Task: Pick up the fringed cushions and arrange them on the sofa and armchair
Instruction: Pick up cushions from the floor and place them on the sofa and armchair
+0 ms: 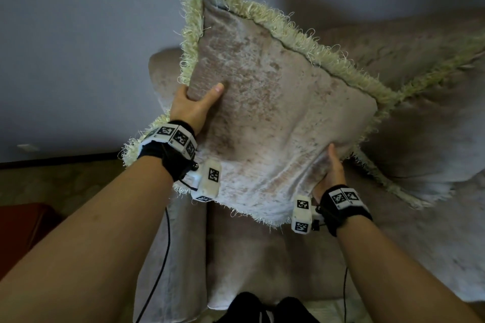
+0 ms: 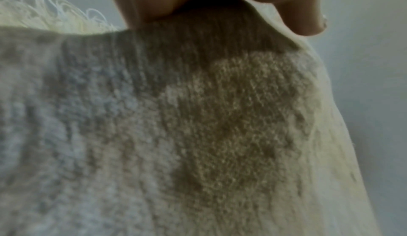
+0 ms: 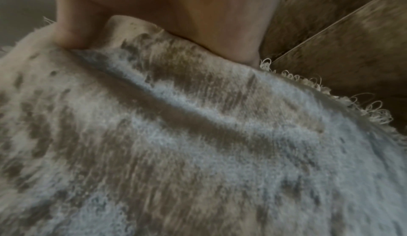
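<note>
Cushion (image 1: 275, 113): beige velvet with pale fringe, held up in the air over the seat, tilted, one corner uppermost.

Left hand (image 1: 194, 105): clamped on the cushion's left edge, thumb across the front face, fingers hidden behind.

Right hand (image 1: 332, 168): clamped on the lower right edge, thumb on the front, cloth bunched beneath it in the right wrist view; fingers hidden behind.

Second cushion (image 1: 433, 144): same make, lying against the backrest at right, its fringe touching the held one's right corner.

Risks, as judged: both grips sit at the edges on soft, slippery pile, so the fabric could slide from under a thumb and the cushion sag or drop. Loose fringe loops could snag on the wrist gear. Set down carelessly, it may slump onto the second cushion or tip forward off the seat.

Surface: upholstered seat (image 1: 249, 249) in matching beige velvet, rounded arm (image 1: 160, 71) at left.

Room: plain grey wall (image 1: 78, 34), dark skirting, patterned floor, a red object (image 1: 23, 228) at lower left.
</note>
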{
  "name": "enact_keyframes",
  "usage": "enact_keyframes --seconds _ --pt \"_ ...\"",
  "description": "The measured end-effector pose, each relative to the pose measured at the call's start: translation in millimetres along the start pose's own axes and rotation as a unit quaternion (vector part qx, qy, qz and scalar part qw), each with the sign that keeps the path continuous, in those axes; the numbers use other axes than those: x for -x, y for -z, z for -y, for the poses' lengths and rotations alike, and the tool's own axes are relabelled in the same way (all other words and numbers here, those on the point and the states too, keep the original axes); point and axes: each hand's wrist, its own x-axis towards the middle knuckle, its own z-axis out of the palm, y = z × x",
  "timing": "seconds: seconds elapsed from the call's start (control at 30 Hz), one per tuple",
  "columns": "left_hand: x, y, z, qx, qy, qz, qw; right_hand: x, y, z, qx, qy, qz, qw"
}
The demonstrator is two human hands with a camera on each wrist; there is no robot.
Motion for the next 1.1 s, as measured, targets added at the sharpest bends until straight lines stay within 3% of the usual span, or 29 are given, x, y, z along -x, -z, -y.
enact_keyframes --seconds 0.2,0.43,0.67,0.9,1.1 --pt "-49 -20 27 -0.002 -0.012 0.013 1.000 -41 -14 -14 -0.028 -0.001 -0.023 0.999" --pt "-100 -39 59 -0.051 0.022 0.034 0.998 -91 -28 -27 -0.033 -0.016 -0.067 0.997" --pt "-139 -65 91 -0.070 0.034 0.065 0.995 -139 -29 -39 -0.032 -0.075 -0.063 0.995" --pt "-158 -84 126 -0.156 0.057 0.082 0.983 -237 19 -83 0.050 -0.151 -0.084 0.984" --pt "-157 -95 127 -0.226 0.081 0.069 0.968 -239 12 -73 0.124 -0.133 -0.115 0.977"
